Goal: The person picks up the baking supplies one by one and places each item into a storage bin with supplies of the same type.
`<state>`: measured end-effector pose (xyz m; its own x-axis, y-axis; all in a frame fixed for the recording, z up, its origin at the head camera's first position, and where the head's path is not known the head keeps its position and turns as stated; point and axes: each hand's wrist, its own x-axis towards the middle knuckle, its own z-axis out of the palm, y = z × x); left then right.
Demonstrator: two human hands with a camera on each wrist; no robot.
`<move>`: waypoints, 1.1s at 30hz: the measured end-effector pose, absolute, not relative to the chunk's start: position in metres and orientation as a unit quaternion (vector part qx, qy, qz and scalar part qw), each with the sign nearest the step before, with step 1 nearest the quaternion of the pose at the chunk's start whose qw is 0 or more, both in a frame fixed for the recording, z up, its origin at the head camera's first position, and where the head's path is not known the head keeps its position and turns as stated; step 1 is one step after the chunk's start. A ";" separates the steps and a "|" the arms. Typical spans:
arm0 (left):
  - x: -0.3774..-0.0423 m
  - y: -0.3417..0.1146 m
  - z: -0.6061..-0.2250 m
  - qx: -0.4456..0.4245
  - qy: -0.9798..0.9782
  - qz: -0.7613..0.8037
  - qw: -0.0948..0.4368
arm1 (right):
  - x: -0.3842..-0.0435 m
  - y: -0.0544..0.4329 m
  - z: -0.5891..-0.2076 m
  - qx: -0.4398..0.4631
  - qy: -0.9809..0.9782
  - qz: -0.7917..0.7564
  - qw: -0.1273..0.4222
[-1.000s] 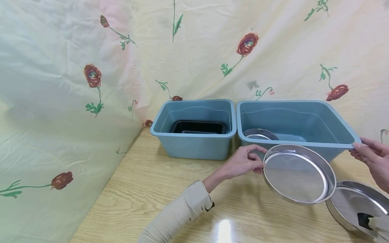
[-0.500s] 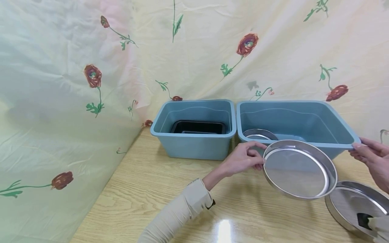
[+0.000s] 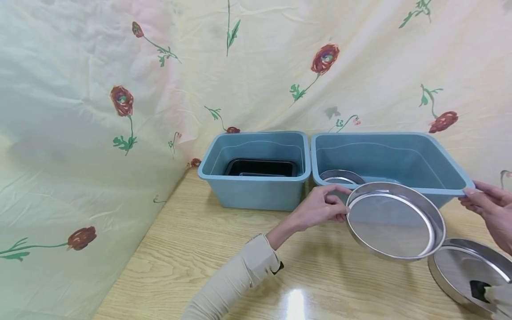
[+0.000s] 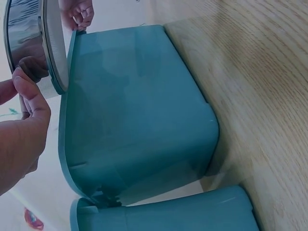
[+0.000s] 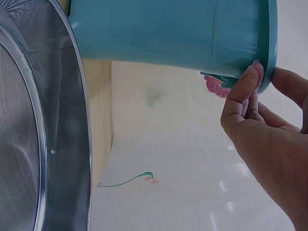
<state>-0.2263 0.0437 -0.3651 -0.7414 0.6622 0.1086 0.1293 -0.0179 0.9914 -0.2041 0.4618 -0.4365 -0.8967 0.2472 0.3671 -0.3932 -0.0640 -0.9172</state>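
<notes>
My left hand [image 3: 322,205] pinches the left rim of a round metal sieve [image 3: 390,226] with a fine mesh bottom. The sieve is tilted toward me in the air, in front of the right blue bin [image 3: 384,160], overlapping its front rim in the head view. My right hand [image 3: 492,209] grips that bin's front right corner, thumb and fingers on the rim; the right wrist view shows this hand [image 5: 269,110] pinching the corner. Inside the bin at the left lies another sieve [image 3: 343,176], partly hidden by the front wall.
A third sieve [image 3: 468,266] rests on the wooden table [image 3: 168,266] at the lower right, below my right forearm. The left blue bin [image 3: 256,191] holds black trays [image 3: 262,166] and stands beside the right one. A floral cloth [image 3: 260,66] hangs behind.
My left hand has raised the sieve slightly, toward the right bin's front rim. My right hand stays on the bin's corner.
</notes>
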 end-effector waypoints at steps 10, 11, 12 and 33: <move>-0.227 0.044 -0.358 0.301 0.674 0.647 0.191 | -0.200 0.455 -0.432 0.056 -0.645 0.729 0.222; -0.227 0.044 -0.358 0.300 0.673 0.649 0.191 | -0.199 0.454 -0.430 0.057 -0.645 0.728 0.223; -0.227 0.044 -0.357 0.299 0.673 0.649 0.189 | -0.196 0.450 -0.427 0.050 -0.648 0.727 0.222; -0.238 0.044 -0.350 0.285 0.671 0.667 0.155 | -0.200 0.458 -0.430 0.074 -0.623 0.751 0.205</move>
<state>-0.2377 0.0442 -0.3504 -0.7894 0.5891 0.1725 0.1757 -0.0523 0.9831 -0.1999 0.4575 -0.4301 -0.9052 0.2158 0.3662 -0.3998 -0.1399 -0.9059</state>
